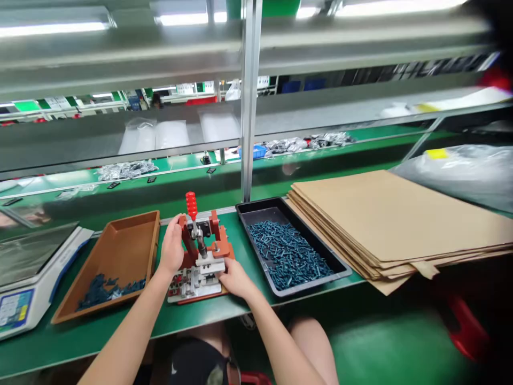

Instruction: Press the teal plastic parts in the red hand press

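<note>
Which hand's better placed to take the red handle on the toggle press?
Left, probably. The left hand sits against the press's red frame, right beside the red handle. The right hand rests lower, at the white block on the front of the press, farther from the handle.

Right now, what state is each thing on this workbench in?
Red-handled press: handle standing upright.
Left hand: against the press's red frame, fingers curled.
Right hand: touching the press's white block.
Black tray: heaped with small teal parts.
Brown tray: a few dark blue parts at its near end.
Cardboard sheets: stacked flat, overhanging the bench edge.
</note>
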A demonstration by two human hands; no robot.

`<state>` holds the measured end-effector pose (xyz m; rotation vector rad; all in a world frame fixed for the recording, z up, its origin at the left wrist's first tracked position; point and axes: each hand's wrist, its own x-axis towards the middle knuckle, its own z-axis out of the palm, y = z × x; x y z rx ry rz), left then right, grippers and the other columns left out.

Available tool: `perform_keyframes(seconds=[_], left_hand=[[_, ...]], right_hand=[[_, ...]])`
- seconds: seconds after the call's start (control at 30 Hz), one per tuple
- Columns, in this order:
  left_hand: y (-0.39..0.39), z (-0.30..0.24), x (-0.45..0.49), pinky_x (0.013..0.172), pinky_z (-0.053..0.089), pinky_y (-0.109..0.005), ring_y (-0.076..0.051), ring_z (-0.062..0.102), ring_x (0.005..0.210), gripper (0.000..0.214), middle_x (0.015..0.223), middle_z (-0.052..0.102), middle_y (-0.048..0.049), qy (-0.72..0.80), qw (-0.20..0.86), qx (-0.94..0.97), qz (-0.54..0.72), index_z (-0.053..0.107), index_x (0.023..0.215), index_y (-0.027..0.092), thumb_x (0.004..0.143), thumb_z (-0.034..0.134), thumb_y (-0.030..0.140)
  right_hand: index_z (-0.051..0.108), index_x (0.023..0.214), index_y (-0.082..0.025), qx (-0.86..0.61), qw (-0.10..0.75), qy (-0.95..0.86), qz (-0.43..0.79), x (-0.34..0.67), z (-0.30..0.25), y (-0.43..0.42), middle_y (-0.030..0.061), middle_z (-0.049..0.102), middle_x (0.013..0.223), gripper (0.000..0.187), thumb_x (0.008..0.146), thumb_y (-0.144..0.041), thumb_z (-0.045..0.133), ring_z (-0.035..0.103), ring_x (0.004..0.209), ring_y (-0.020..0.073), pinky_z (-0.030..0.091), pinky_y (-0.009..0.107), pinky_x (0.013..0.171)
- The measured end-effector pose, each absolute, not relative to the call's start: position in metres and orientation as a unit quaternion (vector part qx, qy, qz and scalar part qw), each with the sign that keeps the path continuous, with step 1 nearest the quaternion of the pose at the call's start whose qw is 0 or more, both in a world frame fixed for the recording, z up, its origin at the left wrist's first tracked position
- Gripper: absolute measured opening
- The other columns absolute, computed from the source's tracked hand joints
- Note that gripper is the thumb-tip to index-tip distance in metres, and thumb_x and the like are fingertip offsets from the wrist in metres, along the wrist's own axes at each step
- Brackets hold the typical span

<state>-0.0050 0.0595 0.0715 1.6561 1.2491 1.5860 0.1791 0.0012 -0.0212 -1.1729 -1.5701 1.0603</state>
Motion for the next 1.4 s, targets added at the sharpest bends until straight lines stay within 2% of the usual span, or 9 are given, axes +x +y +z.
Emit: perform_keyframes(seconds=[0.2, 0.33, 0.47, 0.6, 0.73, 0.9, 1.07, 1.2, 1.4], left_hand=[[0.067, 0.152, 0.026, 0.115, 0.040, -0.042, -0.024, 0.054, 0.133, 0.053, 0.143, 0.058, -0.0133, 0.344, 0.320, 0.631, 0.617, 0.052, 0.139, 0.020, 0.099, 0.044, 0.055], [0.027, 0.179, 0.041, 0.099, 0.051, -0.039, -0.022, 0.064, 0.110, 0.045, 0.118, 0.068, -0.0113, 0.263, 0.316, 0.692, 0.594, 0.057, 0.133, 0.018, 0.101, 0.043, 0.046], [-0.028, 0.155, 0.041, 0.084, 0.053, -0.033, -0.018, 0.062, 0.092, 0.022, 0.095, 0.064, -0.0061, 0.247, 0.171, 0.766, 0.568, 0.071, 0.101, 0.021, 0.097, 0.052, 0.029], [-0.038, 0.128, 0.039, 0.085, 0.052, -0.034, -0.019, 0.060, 0.097, 0.018, 0.103, 0.059, -0.0065, 0.241, 0.062, 0.773, 0.583, 0.067, 0.105, 0.023, 0.091, 0.058, 0.016], [0.009, 0.150, 0.045, 0.085, 0.049, -0.034, -0.018, 0.060, 0.089, 0.012, 0.092, 0.063, -0.0039, 0.260, -0.037, 0.772, 0.579, 0.065, 0.098, 0.021, 0.090, 0.058, 0.015], [0.062, 0.186, 0.048, 0.090, 0.052, -0.037, -0.021, 0.064, 0.100, 0.033, 0.107, 0.069, -0.0083, 0.364, 0.165, 0.751, 0.526, 0.061, 0.120, 0.020, 0.102, 0.039, 0.037], [0.037, 0.126, 0.015, 0.116, 0.036, -0.047, -0.026, 0.047, 0.137, 0.051, 0.147, 0.052, -0.0128, 0.387, 0.077, 0.743, 0.540, 0.038, 0.150, 0.023, 0.103, 0.035, 0.041], [0.021, 0.033, -0.037, 0.110, 0.045, -0.052, -0.031, 0.057, 0.126, 0.047, 0.132, 0.064, -0.0139, 0.490, 0.041, 0.725, 0.483, 0.057, 0.133, 0.020, 0.095, 0.049, 0.046], [0.018, -0.050, -0.066, 0.110, 0.049, -0.047, -0.029, 0.064, 0.122, 0.046, 0.127, 0.071, -0.0095, 0.546, 0.215, 0.732, 0.346, 0.071, 0.119, 0.022, 0.091, 0.049, 0.051]], right_hand=[[0.074, 0.102, -0.016, -0.486, 0.434, -0.631, 0.421, 0.179, -0.031, 0.006, 0.0065, 0.078, 0.103, 0.030, 0.077, -0.011, 0.058, 0.072, 0.098, 0.0249, 0.055, 0.035, 0.089], [0.074, 0.103, -0.016, -0.487, 0.440, -0.622, 0.428, 0.178, -0.037, 0.007, 0.0061, 0.078, 0.106, 0.034, 0.074, -0.009, 0.058, 0.071, 0.100, 0.0247, 0.054, 0.035, 0.091], [0.074, 0.100, -0.017, -0.473, 0.442, -0.624, 0.438, 0.178, -0.032, 0.003, 0.0037, 0.078, 0.105, 0.036, 0.072, -0.006, 0.055, 0.071, 0.096, 0.0222, 0.053, 0.032, 0.089], [0.073, 0.096, -0.017, -0.481, 0.436, -0.634, 0.421, 0.178, -0.024, 0.000, 0.0022, 0.078, 0.095, 0.033, 0.072, -0.004, 0.055, 0.071, 0.089, 0.0207, 0.053, 0.028, 0.081], [0.073, 0.096, -0.018, -0.482, 0.438, -0.656, 0.382, 0.179, -0.022, -0.001, 0.0020, 0.077, 0.094, 0.036, 0.072, -0.001, 0.052, 0.070, 0.090, 0.0202, 0.053, 0.028, 0.083], [0.072, 0.112, -0.019, -0.471, 0.473, -0.677, 0.310, 0.174, -0.026, -0.007, 0.0074, 0.071, 0.116, 0.038, 0.082, -0.007, 0.052, 0.066, 0.107, 0.0225, 0.050, 0.036, 0.099], [0.068, 0.123, -0.026, -0.433, 0.505, -0.694, 0.276, 0.172, -0.030, -0.013, 0.0063, 0.061, 0.134, 0.050, 0.082, -0.006, 0.050, 0.055, 0.128, 0.0225, 0.042, 0.041, 0.112], [0.068, 0.125, -0.026, -0.455, 0.469, -0.703, 0.281, 0.170, -0.027, -0.013, 0.0059, 0.066, 0.127, 0.053, 0.078, -0.005, 0.052, 0.058, 0.121, 0.0241, 0.044, 0.041, 0.109], [0.073, 0.117, -0.027, -0.480, 0.450, -0.694, 0.290, 0.167, -0.026, -0.011, 0.0051, 0.067, 0.124, 0.049, 0.076, -0.007, 0.056, 0.059, 0.119, 0.0264, 0.044, 0.042, 0.109]])
